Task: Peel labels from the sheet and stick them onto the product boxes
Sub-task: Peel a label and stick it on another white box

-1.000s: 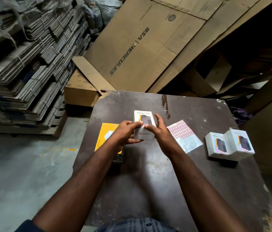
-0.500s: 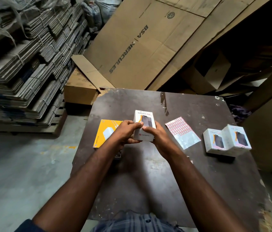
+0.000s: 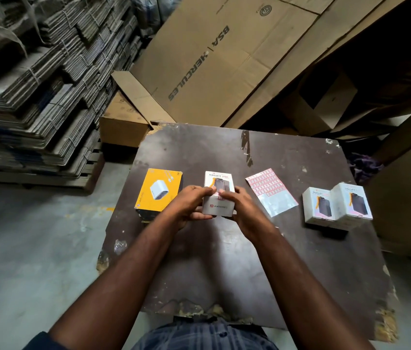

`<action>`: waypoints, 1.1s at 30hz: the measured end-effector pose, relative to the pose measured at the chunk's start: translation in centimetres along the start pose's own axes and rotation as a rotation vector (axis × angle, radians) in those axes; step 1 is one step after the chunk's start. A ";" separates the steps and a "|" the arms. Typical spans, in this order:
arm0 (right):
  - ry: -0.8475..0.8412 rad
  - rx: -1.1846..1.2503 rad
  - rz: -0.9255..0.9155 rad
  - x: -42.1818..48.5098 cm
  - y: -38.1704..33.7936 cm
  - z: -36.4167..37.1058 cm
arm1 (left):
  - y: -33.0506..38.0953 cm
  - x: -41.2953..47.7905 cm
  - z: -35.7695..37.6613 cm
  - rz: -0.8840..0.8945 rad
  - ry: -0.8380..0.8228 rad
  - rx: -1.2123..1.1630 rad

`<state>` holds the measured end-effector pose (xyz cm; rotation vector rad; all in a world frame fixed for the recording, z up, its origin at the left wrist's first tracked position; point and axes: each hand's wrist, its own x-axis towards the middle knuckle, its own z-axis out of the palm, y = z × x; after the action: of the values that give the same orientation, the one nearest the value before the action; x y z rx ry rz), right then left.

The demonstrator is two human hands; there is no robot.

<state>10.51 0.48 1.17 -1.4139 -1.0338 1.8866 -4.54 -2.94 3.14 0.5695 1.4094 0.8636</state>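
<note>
White rectangular Halley product box [image 3: 218,195] at table centre, clasped by left hand [image 3: 191,207]; right hand [image 3: 240,207] pressing small pink label [image 3: 220,197] onto its top face. Pink-red label sheet [image 3: 270,190], 3 o'clock of box, upper part full, lower part stripped. Two white boxes [image 3: 337,205] further at 3 o'clock, yellow charger box [image 3: 157,192] at 9 o'clock: labels indiscernible. Judgement: midway.

Both bare forearms reach forward from 6 o'clock and converge toward 12. The left hand [image 3: 191,207] is curled, its fingers bent inward toward 3 o'clock and its thumb tucked beneath. The right hand [image 3: 241,208] mirrors it, its fingers pointing toward 9 o'clock. The fingertips of the two hands nearly meet, knuckles up.
</note>
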 end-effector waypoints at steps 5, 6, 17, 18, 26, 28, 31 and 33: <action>0.184 -0.043 0.010 0.2 0.1 -0.7 | -0.8 -0.5 2.0 -0.035 0.000 0.002; 0.173 -0.078 -0.012 0.1 0.2 -1.1 | -0.8 -0.6 2.3 -0.039 0.005 -0.007; -0.028 -0.638 -0.509 -3.2 -1.0 -8.0 | -0.1 -1.1 6.0 -0.078 -0.008 -0.096; -0.079 -0.648 -0.498 -3.2 -1.3 -8.6 | -0.2 -1.1 6.2 -0.085 -0.011 -0.105; -0.071 -0.606 -0.494 -3.1 -2.5 -10.2 | 0.3 -1.1 8.5 -0.057 0.007 -0.142; -0.173 -0.513 -0.430 -2.8 -3.0 -11.1 | 0.6 -1.0 8.8 -0.067 0.016 -0.129; -0.190 -0.505 -0.415 -2.3 -3.2 -11.9 | 0.6 -0.7 9.2 -0.072 0.025 -0.117; -0.089 -0.545 -0.463 -1.8 -2.9 -11.8 | 0.7 -0.4 9.7 -0.058 0.024 -0.112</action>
<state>22.31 3.60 2.81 -1.2166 -1.8387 1.3925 4.92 -1.39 5.06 0.4328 1.3837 0.8995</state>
